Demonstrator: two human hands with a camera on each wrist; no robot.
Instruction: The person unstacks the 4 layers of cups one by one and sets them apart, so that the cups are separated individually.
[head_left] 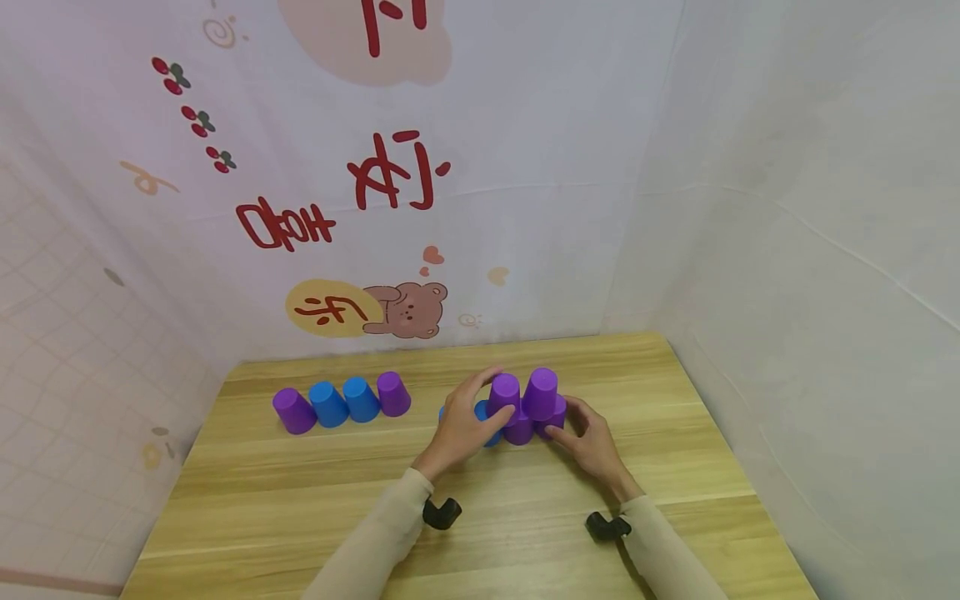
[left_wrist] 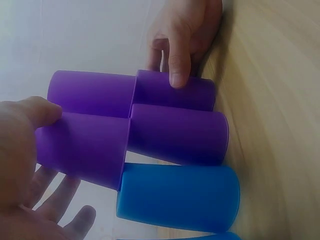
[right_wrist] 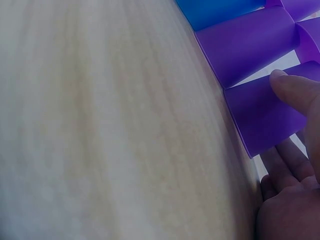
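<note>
Upside-down cups stand in a row, with two more on top. My left hand point(head_left: 457, 429) holds the upper left purple cup point(head_left: 503, 393) between thumb and fingers. That cup's rim bridges a blue cup point(left_wrist: 177, 197) and the middle purple cup point(left_wrist: 180, 135) in the bottom row. Beside it, the upper right purple cup point(head_left: 542, 393) rests over the middle and end purple cups. With thumb and fingers on opposite sides, my right hand point(head_left: 594, 444) grips the end purple cup point(right_wrist: 265, 110) at table level. Another blue cup point(left_wrist: 220, 237) is mostly hidden behind the left hand.
Farther left on the wooden table point(head_left: 315, 500) stands a separate row of inverted cups: a purple cup point(head_left: 295, 412), two blue cups point(head_left: 328, 405) and another purple cup point(head_left: 393, 395). A printed white cloth point(head_left: 525, 250) hangs along the table's back edge.
</note>
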